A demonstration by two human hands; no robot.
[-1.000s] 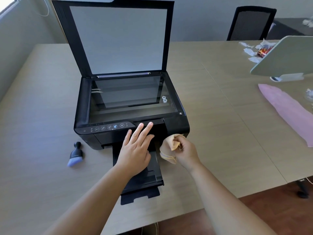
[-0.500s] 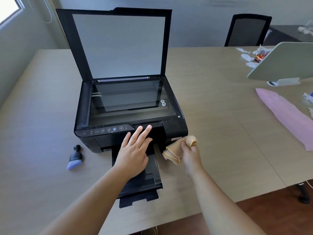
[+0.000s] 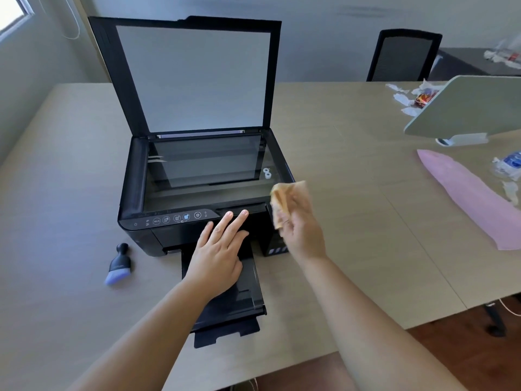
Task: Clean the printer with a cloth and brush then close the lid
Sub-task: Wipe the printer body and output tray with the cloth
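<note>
A black printer stands on the wooden table with its scanner lid raised upright and the glass exposed. My left hand lies flat, fingers apart, on the printer's front above the pulled-out paper tray. My right hand holds a bunched orange cloth at the printer's front right corner, slightly blurred. A small black brush with pale blue bristles lies on the table left of the printer.
A pink cloth lies on the table at the right, beside a tilted grey monitor and scraps of paper and wrappers. A black chair stands behind the table. The table's near edge runs under my forearms.
My right hand has lifted the orange cloth from beside the printer's front up to its front right corner. My left hand has stayed on the printer's front.
</note>
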